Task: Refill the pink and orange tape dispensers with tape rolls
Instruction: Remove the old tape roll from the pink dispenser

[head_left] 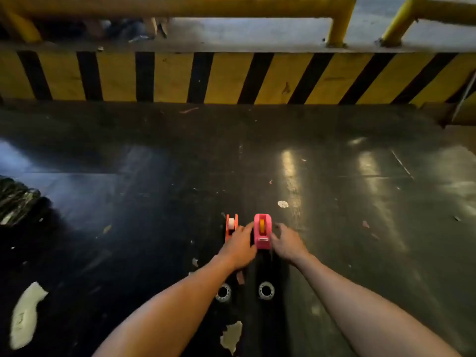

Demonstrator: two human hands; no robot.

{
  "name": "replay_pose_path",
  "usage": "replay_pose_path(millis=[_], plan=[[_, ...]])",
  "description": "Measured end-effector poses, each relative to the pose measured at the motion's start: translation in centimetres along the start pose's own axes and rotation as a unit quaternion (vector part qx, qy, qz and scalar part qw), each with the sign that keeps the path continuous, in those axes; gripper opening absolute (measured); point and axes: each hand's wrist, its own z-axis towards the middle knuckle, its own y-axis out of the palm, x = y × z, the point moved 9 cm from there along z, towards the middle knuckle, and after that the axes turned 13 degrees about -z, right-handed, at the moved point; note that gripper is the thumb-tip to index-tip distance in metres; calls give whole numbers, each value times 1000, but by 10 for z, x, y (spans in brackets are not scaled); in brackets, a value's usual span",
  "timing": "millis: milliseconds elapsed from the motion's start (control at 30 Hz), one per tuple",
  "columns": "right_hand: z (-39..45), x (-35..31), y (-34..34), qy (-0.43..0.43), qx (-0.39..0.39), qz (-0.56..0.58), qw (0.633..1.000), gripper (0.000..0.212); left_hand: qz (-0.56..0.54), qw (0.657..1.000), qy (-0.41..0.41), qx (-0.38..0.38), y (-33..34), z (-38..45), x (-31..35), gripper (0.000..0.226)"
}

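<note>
The pink tape dispenser (262, 231) stands on the dark surface with an orange hub in its slot. Just left of it is the orange tape dispenser (231, 225), which holds a pale roll. My left hand (239, 247) lies over the orange dispenser's near end, one finger stretched to the pink dispenser's left side. My right hand (287, 243) is at the pink dispenser's right side, fingers spread, thumb close to its near end. Both hands are blurred. Two clear tape rolls, the left tape roll (223, 292) and the right tape roll (266, 290), lie flat between my forearms.
The dark glossy surface (334, 202) carries scraps of paper and torn labels (25, 315). A yellow and black striped barrier (231, 78) with yellow rails (340, 27) runs across the far side. A dark bundle (15, 199) lies at the left edge.
</note>
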Motion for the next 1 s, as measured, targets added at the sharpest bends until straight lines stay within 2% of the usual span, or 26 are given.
replay_pose_path(millis=[167, 267, 367, 467, 533, 667, 733, 800, 900, 933, 1000], plan=[[15, -3, -3, -1, 10, 18, 1000, 45, -64, 997, -31, -1, 28, 30, -38, 75], [25, -8, 1, -7, -15, 12, 1000, 45, -109, 994, -30, 2, 39, 30, -35, 87], [30, -12, -6, -6, -2, -9, 1000, 45, -145, 989, -34, -17, 55, 31, -36, 98], [28, -13, -11, 0, 14, -49, 999, 39, -134, 989, -58, -28, 59, 31, -34, 101], [26, -10, -9, 1, 22, -70, 997, 33, -123, 990, -67, -15, 55, 34, -35, 91], [21, 0, -2, 17, 24, -61, 998, 25, -132, 988, -76, 17, 44, 38, -36, 58], [20, 1, -2, 17, 23, -55, 998, 24, -127, 989, -72, 26, 40, 39, -36, 53], [18, 1, -2, 9, 9, -57, 998, 23, -114, 991, -66, 32, 38, 38, -35, 63], [16, 3, 0, -21, -46, -88, 995, 24, -63, 996, -57, 14, 39, 33, -32, 98], [14, 6, 0, -33, -64, -99, 992, 24, -37, 997, -64, -2, 42, 31, -34, 102], [11, 12, -1, -53, -87, -109, 989, 24, 20, 997, -68, -27, 46, 31, -38, 95]])
